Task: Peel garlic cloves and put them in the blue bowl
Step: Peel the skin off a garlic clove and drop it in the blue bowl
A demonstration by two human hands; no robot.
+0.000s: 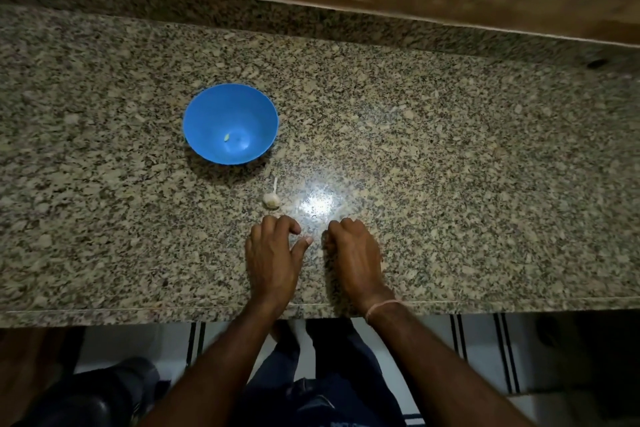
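Resting near countertop edge [138, 311]: left hand [273, 255]

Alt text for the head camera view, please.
A person's left hand and right hand rest, fingers curled, on a speckled granite counter. Just beyond the left hand lies a small white garlic bulb; farther back, a round blue plastic bowl holds one tiny pale piece.
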